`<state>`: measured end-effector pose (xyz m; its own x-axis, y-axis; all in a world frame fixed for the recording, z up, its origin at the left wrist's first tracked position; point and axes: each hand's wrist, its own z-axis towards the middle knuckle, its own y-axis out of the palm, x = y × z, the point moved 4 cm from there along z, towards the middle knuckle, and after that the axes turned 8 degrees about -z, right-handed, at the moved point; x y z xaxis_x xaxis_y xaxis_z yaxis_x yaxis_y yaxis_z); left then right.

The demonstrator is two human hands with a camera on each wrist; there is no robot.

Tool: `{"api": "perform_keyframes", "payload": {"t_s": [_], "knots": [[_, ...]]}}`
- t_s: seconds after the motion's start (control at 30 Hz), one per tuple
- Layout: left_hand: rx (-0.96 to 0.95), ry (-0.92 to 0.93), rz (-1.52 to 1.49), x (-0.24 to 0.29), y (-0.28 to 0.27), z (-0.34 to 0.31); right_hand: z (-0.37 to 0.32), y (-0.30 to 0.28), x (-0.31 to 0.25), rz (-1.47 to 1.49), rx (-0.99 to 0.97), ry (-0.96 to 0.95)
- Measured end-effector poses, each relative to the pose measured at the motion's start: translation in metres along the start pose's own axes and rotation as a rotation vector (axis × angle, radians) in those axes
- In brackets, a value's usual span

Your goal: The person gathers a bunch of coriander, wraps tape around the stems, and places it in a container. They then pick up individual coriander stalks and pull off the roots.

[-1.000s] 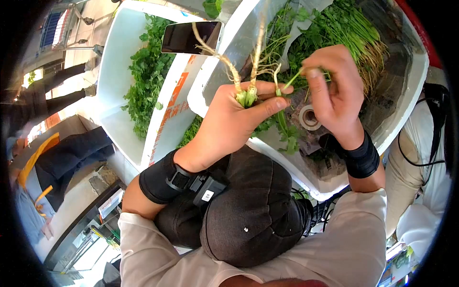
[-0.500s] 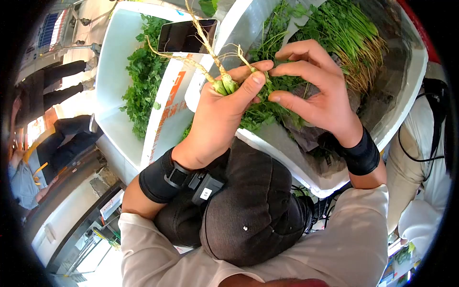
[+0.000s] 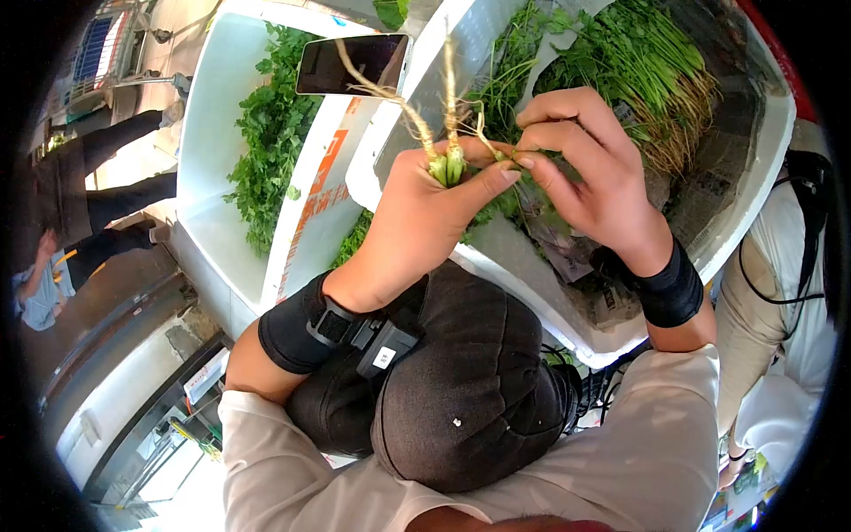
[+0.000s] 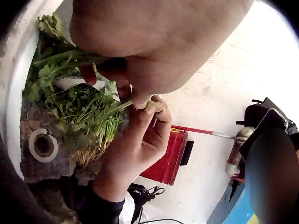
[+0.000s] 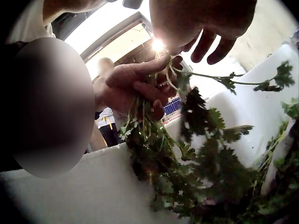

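My left hand (image 3: 425,217) holds a few coriander plants (image 3: 454,161) by their stem bases, with pale roots pointing up past the thumb. Their leaves (image 5: 161,163) hang below that hand in the right wrist view. Close to the left thumb tip, my right hand (image 3: 596,173) pinches the base of a thin rooted coriander sprig (image 3: 489,146) between thumb and forefinger. Its other fingers are bent and spread apart. The left wrist view shows the right thumb and fingers meeting right beside the left fingertips.
A white foam box (image 3: 749,191) in front holds a bunch of rooted coriander (image 3: 656,84) and a tape roll (image 4: 43,145). Another foam box (image 3: 213,177) at left contains loose leaves (image 3: 266,142). A phone (image 3: 353,65) lies on the boxes' rims.
The right hand, drawing a thin stem rightward a second ago, then spread its fingers beside the left hand and now pinches a sprig. The left hand tilted left and came back.
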<state>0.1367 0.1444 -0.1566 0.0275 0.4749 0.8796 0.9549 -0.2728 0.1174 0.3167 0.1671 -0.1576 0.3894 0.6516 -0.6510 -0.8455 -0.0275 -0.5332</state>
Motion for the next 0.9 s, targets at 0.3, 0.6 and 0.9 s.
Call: {"api": "perform_keyframes", "payload": {"t_s": [0.3, 0.6, 0.9], "knots": [[-0.003, -0.045, 0.001, 0.002, 0.005, -0.001, 0.001, -0.017, 0.010, -0.026, 0.225, 0.118], [0.097, 0.027, -0.125, -0.002, -0.002, 0.001, 0.003, -0.006, 0.007, 0.213, -0.072, 0.125], [0.001, 0.042, -0.146, 0.001, 0.002, 0.001, 0.004, -0.006, 0.011, 0.259, -0.140, 0.137]]}}
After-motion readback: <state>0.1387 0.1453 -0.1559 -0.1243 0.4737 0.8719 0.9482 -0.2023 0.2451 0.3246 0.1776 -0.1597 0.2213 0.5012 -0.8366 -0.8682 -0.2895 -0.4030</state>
